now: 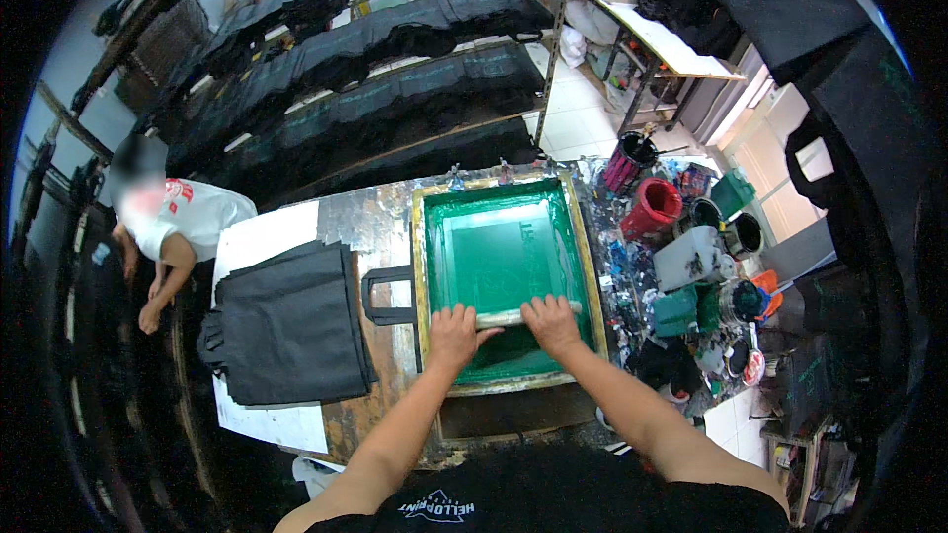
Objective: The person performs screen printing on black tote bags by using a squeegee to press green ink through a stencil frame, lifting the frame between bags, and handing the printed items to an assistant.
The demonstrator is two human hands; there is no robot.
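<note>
Both bare hands hold a squeegee (506, 318), a straight, pale bar lying crosswise over the near part of a screen-printing frame (419, 237). The left hand (454, 338) is closed over the bar's left end, fingers bent across the top and thumb stretched along it toward the middle. The right hand (552, 328) is curled likewise over the right end, knuckles up; a short length of bar shows between the hands. The squeegee's blade is hidden from this view.

The frame is rectangular, its yellowish rim smeared with ink. Inside, glossy wet green ink (494, 266) coats the mesh, smooth in the middle and thicker along the borders, with a darker patch just on the near side of the bar. From under the frame's left side pokes a flat, black, squared loop handle (387, 319).

Well to the left, a stack of matte black fabric bags (291, 331) lies with uneven, layered edges on a smooth white sheet (267, 229). The worktable (383, 421) beneath is scuffed, stained wood. To the right, among paint-spattered containers, stand a round red bucket (652, 207) and a cloudy plastic jug (688, 259). Beyond the table, limp black fabric hangs over long racks (415, 79); at the left is a co-worker in a white shirt (212, 215).
</note>
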